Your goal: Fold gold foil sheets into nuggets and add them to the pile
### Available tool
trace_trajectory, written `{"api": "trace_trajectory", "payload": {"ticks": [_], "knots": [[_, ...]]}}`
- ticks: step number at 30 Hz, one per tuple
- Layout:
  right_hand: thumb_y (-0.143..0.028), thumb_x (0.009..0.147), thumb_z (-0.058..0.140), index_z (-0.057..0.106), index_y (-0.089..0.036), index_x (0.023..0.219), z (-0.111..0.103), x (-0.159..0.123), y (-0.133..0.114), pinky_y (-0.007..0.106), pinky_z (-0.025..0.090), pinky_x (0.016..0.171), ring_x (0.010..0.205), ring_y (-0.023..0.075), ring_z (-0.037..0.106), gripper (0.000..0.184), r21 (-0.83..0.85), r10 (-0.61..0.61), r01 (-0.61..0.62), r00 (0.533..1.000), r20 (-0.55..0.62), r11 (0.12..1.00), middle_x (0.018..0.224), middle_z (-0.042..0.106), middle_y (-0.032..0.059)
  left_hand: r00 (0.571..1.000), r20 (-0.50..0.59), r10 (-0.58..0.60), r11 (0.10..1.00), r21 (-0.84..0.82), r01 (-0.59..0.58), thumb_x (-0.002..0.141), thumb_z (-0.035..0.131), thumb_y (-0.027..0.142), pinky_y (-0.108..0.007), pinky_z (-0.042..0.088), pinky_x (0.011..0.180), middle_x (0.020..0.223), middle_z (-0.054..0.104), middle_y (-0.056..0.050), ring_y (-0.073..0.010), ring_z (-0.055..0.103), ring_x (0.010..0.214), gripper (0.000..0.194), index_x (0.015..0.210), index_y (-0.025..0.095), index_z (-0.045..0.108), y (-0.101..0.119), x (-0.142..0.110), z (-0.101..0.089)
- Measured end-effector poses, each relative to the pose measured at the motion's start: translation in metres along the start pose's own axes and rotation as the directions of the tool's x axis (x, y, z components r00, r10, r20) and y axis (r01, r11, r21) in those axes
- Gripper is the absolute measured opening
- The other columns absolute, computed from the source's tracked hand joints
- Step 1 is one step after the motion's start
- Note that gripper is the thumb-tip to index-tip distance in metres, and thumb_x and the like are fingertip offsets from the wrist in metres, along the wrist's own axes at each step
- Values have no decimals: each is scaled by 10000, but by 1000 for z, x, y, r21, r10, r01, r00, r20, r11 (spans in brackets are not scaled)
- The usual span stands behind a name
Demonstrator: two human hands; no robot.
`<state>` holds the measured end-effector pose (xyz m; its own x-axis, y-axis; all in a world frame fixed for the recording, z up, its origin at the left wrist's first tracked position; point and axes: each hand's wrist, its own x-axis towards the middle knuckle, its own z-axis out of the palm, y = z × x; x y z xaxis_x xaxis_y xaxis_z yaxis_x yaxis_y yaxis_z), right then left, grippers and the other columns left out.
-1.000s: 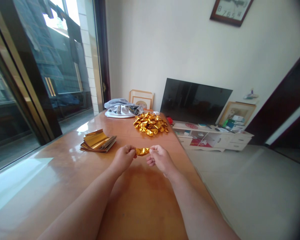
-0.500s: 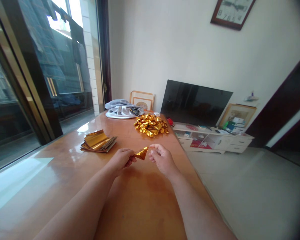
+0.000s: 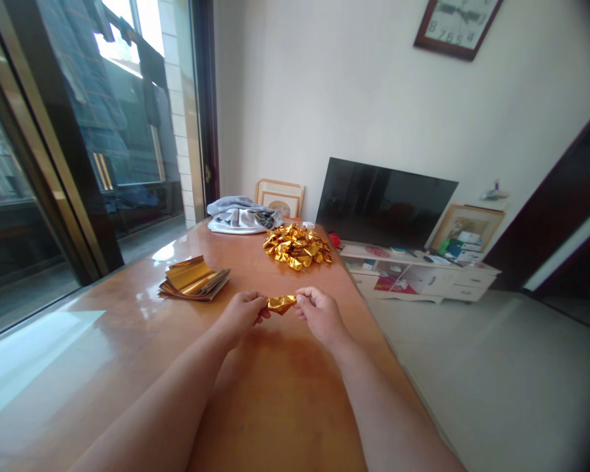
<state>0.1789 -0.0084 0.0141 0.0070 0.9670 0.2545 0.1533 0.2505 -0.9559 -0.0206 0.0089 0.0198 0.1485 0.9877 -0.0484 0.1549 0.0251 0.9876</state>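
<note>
Head view, crumpled gold foil, pinched, left hand, right hand

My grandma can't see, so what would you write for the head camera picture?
A person's left hand and right hand pinch a crumpled piece of gold foil above a wooden table. A heap of gold foil and a stack of gold sheets lie beyond.

This is a living room in a home. A black flat-screen television stands behind a low white cabinet, and a dark-framed square wall clock hangs on the pale wall. Pale floor tiles surround a glossy orange-brown wooden table, and dark clothes hang beyond a glass balcony door.
</note>
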Motion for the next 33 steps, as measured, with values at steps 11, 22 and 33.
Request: {"api": "trace_trajectory", "payload": {"ticks": [11, 22, 33], "knots": [[-388, 784, 642, 637, -162, 884, 0, -2, -8, 265, 522, 600, 646, 153, 650, 247, 92, 72, -67, 996, -55, 993, 752, 698, 35, 997, 16, 79, 996, -51, -78, 802, 518, 409, -255, 413, 572, 744, 715, -69, -145, 567, 619, 332, 845, 128, 690, 4, 0, -3], [-375, 699, 718, 638, -158, 788, 6, -1, -11, 245, 476, 590, 614, 131, 601, 248, 176, 153, -127, 978, -142, 976, 703, 661, 19, 983, 43, 181, 982, -61, -178, 786, 526, 362, -274, 442, 619, 840, 744, -97, -173, 594, 669, 450, 1089, 109, 741, 5, 1, -12], [-302, 714, 582, 585, -191, 688, 15, 5, -17, 226, 401, 510, 524, 131, 539, 115, -170, 75, -104, 983, -164, 980, 582, 620, -14, 891, 69, 448, 840, 308, -447, 841, 507, 292, -283, 444, 720, 882, 765, -60, -233, 669, 816, 320, 967, 189, 783, -6, 4, -11]]}}
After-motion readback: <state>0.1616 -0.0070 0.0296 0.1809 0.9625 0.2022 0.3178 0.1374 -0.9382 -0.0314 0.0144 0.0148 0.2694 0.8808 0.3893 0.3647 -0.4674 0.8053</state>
